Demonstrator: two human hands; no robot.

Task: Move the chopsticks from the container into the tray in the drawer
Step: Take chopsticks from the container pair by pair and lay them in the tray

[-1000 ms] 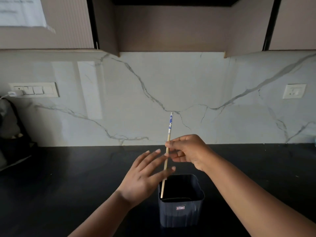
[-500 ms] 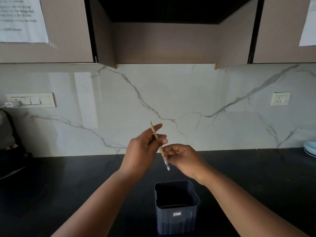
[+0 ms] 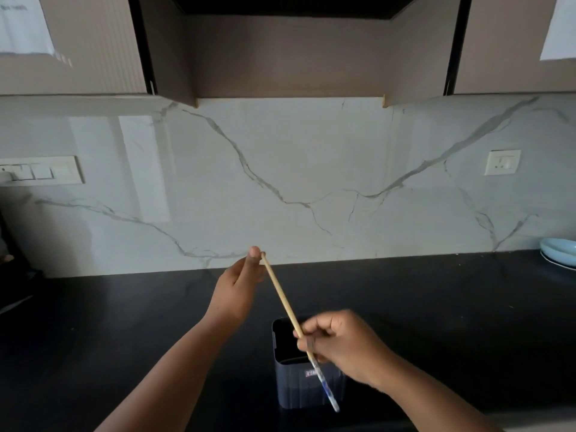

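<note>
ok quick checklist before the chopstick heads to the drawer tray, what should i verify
1. Chopstick out of the container: ok, held above it.
2. Right hand gripping it near the patterned end: ok.
3. Left hand on the plain tip: ok, fingertips touch it.
4. Container empty: cannot tell, inside is dark.
5. Drawer and tray open and ready: cannot tell, out of view.
6. Countertop clear around the hands: ok.

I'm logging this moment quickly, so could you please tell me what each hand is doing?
Left hand: closed on the plain tip of the chopstick.
Right hand: closed on the same chopstick near its patterned end.
</note>
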